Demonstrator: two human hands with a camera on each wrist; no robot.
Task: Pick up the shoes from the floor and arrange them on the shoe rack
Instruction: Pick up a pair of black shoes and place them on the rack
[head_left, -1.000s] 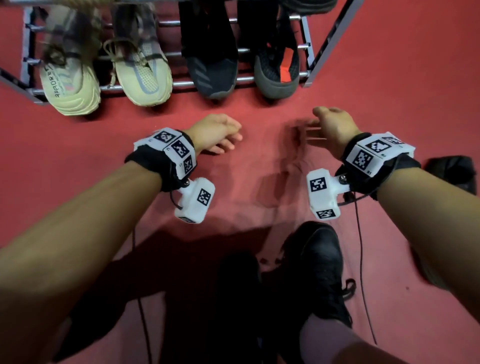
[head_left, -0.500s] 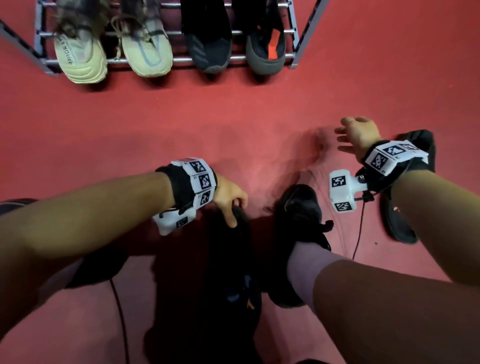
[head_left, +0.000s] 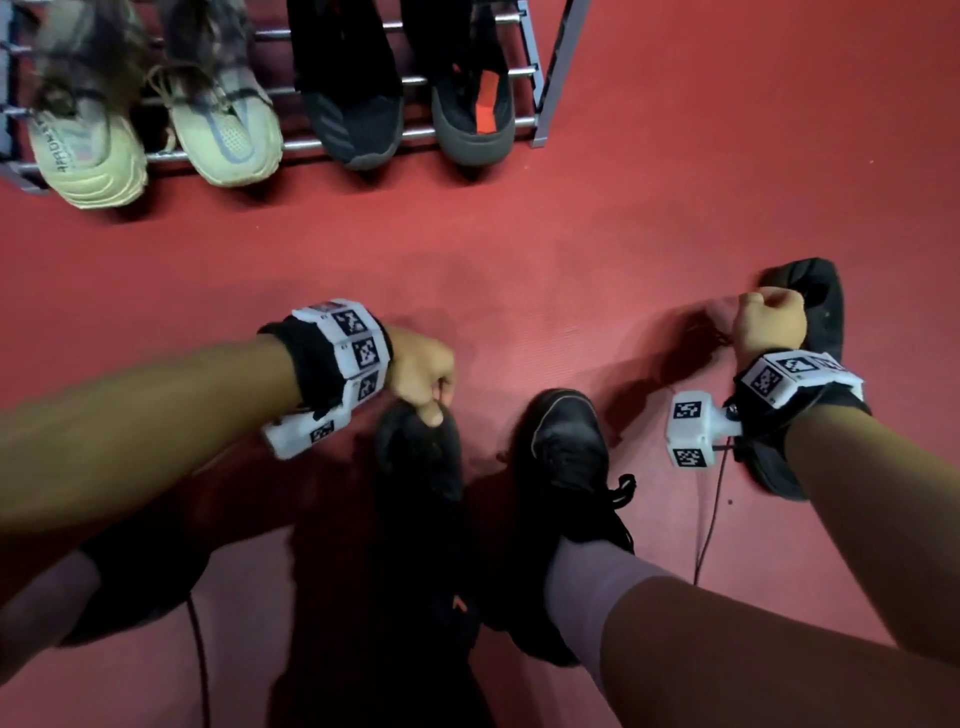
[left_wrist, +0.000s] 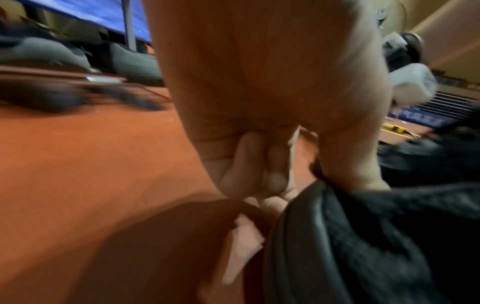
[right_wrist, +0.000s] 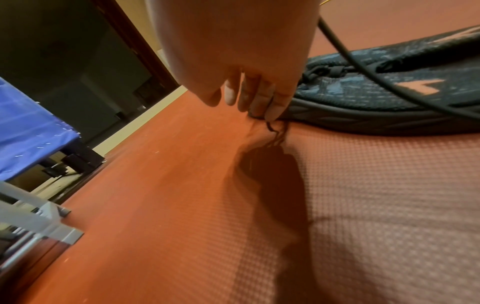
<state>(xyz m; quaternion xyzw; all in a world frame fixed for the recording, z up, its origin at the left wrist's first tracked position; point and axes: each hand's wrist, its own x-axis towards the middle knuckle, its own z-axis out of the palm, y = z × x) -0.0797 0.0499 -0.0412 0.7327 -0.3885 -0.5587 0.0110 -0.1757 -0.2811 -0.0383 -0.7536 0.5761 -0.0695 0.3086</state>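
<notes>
Red floor (head_left: 675, 182) fills the frame, and the rack (head_left: 540, 78) sits along the upper left, already carrying four shoes: two pale ones, two dark ones. Lower middle, a black shoe (head_left: 421, 467) lies on the floor with the left hand (head_left: 421, 374) on its near end, fingers (left_wrist: 249, 162) curled and thumb pinching the dark rim. At the right edge, the second black shoe (head_left: 810, 322) lies flat, still down on the floor, and the right hand (head_left: 769, 325) is closed over its left side. From the wrist view the fingers (right_wrist: 259, 96) seem to pinch only the lace (right_wrist: 272, 127), not the body. That's the worry: lifted by a lace, the shoe would likely swing or slip free on the way to the rack. The cable (right_wrist: 363, 65) draped across that shoe could snag too. The left pinch looks shallow, so that shoe may tip.
</notes>
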